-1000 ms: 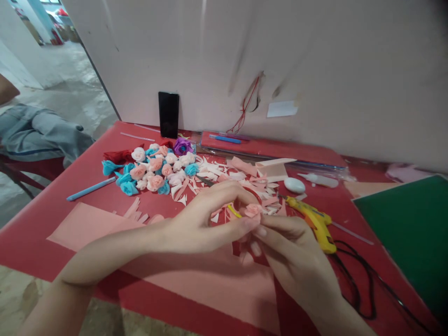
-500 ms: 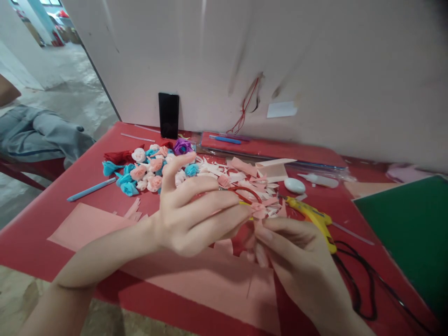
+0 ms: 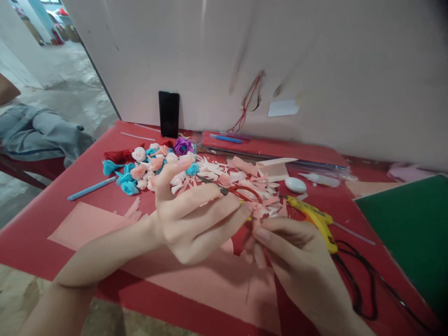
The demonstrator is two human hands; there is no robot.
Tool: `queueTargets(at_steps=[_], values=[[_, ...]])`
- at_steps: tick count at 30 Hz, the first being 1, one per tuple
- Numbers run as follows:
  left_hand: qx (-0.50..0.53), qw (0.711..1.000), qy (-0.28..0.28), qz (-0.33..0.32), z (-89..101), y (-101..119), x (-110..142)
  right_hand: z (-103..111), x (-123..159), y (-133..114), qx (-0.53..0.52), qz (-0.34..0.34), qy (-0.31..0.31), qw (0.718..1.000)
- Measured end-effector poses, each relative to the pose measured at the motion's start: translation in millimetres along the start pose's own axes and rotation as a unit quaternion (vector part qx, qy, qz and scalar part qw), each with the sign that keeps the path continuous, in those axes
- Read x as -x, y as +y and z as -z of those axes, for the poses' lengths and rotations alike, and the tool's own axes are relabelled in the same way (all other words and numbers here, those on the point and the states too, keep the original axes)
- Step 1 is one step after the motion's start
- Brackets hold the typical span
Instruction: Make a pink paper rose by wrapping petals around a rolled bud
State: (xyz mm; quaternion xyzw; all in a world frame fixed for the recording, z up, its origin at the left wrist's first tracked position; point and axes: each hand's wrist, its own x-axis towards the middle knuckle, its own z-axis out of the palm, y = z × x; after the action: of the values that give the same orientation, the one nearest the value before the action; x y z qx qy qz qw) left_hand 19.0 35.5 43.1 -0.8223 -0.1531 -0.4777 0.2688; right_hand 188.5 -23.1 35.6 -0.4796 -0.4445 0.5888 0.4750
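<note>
My right hand (image 3: 297,256) pinches the lower end of a small pink paper flower (image 3: 258,211) between thumb and fingers. More pink paper hangs below that grip, partly behind the fingers. My left hand (image 3: 196,219) reaches across from the left, index finger raised apart and the other fingers stretched out. Its fingertips touch or nearly touch the flower's left side; the thumb is hidden. Just behind the hands lie scissors (image 3: 250,190) with red and yellow handles, partly covered by my left hand. Under my hands is a large sheet of pink paper (image 3: 217,289).
Finished paper roses (image 3: 140,170) are heaped at the back left, near a standing phone (image 3: 169,114). Paper scraps (image 3: 241,173) fill the middle. On the right are a yellow glue gun (image 3: 315,221) with its black cord and a green board (image 3: 406,233). A person's leg (image 3: 42,133) shows at left.
My left hand has let go of its pinch by the flower, and its index finger has lifted and spread. My right hand keeps hold of the flower, which now stands higher above its fingers.
</note>
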Motion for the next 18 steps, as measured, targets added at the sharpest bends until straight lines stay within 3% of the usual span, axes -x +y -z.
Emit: queueTargets(at_steps=[7, 14, 18], values=[[-0.004, 0.999, -0.027, -0.018, 4.6, -2.7, -2.9, 0.2, 1.5, -1.8, -0.004, 0.001, 0.004, 1.000], [-0.013, 1.000, 0.002, -0.009, 0.6, -1.3, -0.3, 0.8, 1.3, 0.1, 0.000, 0.001, 0.005, 1.000], [-0.005, 1.000, -0.010, -0.014, -0.5, 0.7, 2.4, -0.1, 1.4, -0.5, 0.003, -0.005, 0.001, 1.000]])
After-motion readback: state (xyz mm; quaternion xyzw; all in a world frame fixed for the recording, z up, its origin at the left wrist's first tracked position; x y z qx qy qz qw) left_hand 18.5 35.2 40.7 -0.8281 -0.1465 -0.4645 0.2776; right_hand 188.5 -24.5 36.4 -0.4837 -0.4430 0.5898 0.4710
